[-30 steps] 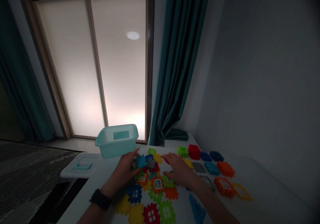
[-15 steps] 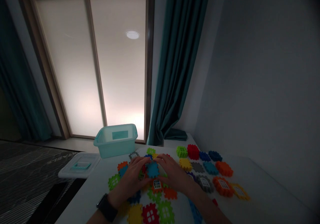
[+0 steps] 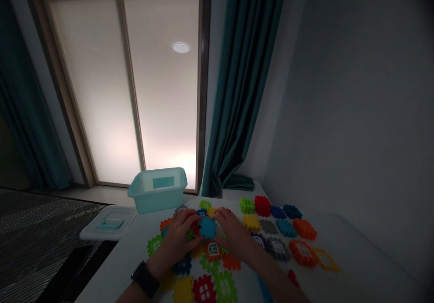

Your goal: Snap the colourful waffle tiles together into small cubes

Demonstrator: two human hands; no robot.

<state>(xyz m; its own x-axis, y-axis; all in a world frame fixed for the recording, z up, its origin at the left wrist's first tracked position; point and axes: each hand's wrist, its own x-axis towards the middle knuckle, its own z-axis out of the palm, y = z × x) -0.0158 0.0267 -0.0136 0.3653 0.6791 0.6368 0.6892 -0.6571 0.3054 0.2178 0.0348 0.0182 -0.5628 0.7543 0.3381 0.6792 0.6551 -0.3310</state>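
Observation:
Between my two hands is a light blue square building tile (image 3: 207,227) with toothed edges, held facing me above the pile. My left hand (image 3: 178,235), a dark watch on its wrist, grips the tile's left side with thumb and fingers. On the opposite edge, my right hand (image 3: 233,235) has its fingertips at the upper corner and its thumb low. Just below lies an orange tile (image 3: 213,250) with a white window insert. Green, red, yellow and dark blue tiles lie around and partly under my hands, including a red window tile (image 3: 204,289) in front.
Stacks of toothed tiles sorted by colour, such as a red stack (image 3: 262,206) and an orange stack (image 3: 304,229), stand on the right of the white table (image 3: 352,258). A turquoise bin (image 3: 158,201) is at the back left, with a translucent lid (image 3: 108,222) beside it.
My left fingers have shifted slightly left and up along the light blue tile, so more of its face shows. My right hand stays nearly in place. The view has moved slightly.

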